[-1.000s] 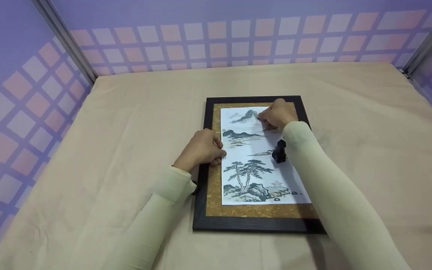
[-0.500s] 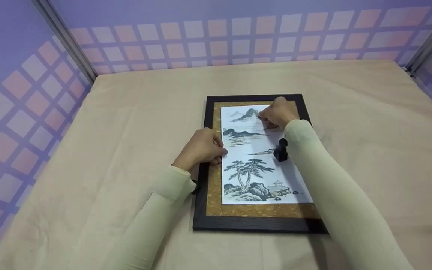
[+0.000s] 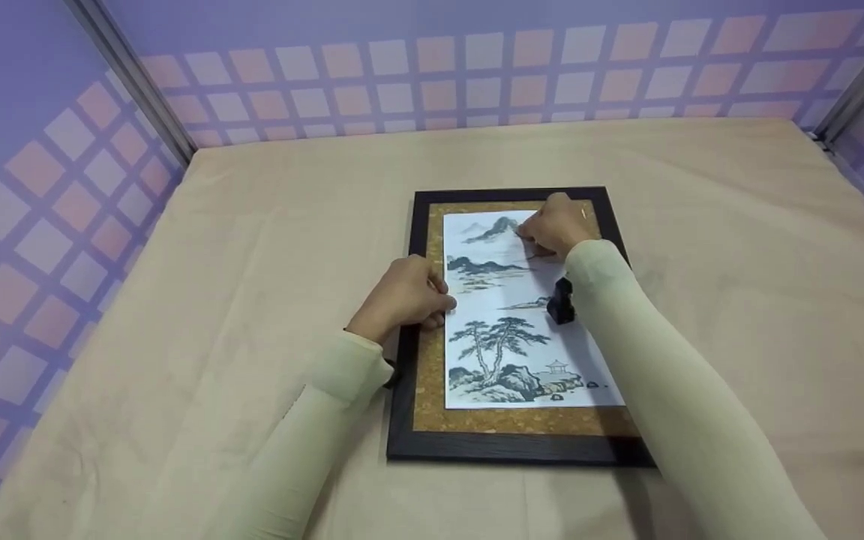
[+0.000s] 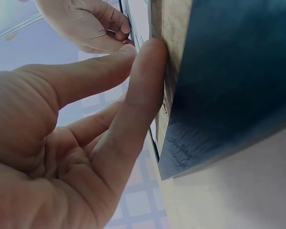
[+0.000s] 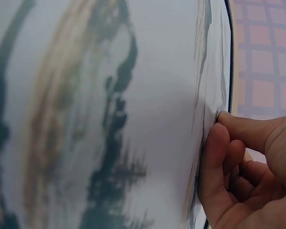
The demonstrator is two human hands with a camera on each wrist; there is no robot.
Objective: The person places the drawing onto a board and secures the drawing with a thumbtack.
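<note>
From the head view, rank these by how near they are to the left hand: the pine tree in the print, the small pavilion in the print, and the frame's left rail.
From the left hand:
1. Frame's left rail: directly under the fingers, touching.
2. Pine tree: right of the hand, lower middle of the print.
3. Small pavilion: farthest, toward the print's lower right.

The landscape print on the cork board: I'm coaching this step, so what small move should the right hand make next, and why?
Probably press straight down at the print's top right corner. The right hand has curled fingertips already on the paper there; whether they pinch a pin is hidden. The left hand rests on the framed cork board's left edge, so the board seems steadied.
</note>
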